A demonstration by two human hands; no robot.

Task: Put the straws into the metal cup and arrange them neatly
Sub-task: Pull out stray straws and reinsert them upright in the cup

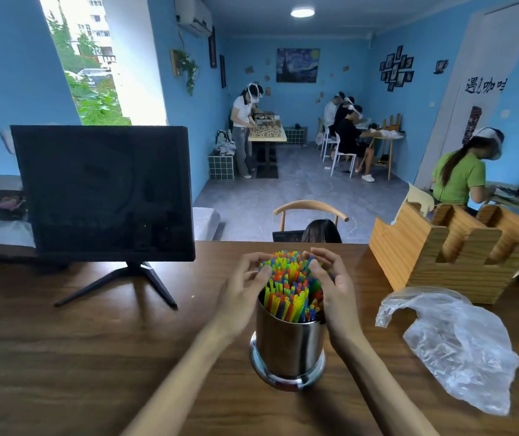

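A shiny metal cup (288, 347) stands upright on the wooden table (94, 357) in front of me. A thick bundle of coloured straws (289, 284) stands in it, their tops rising above the rim, the far ones higher than the near ones. My left hand (245, 287) cups the bundle from the left, its curled fingers touching the straw tops. My right hand (333, 287) cups it from the right, with curved fingers over the tops on that side.
A dark monitor (104, 193) on a stand sits at the left. A wooden holder (453, 256) stands at the right rear, with a crumpled clear plastic bag (453, 344) in front of it. A seated person's head (321, 231) shows beyond the table's far edge.
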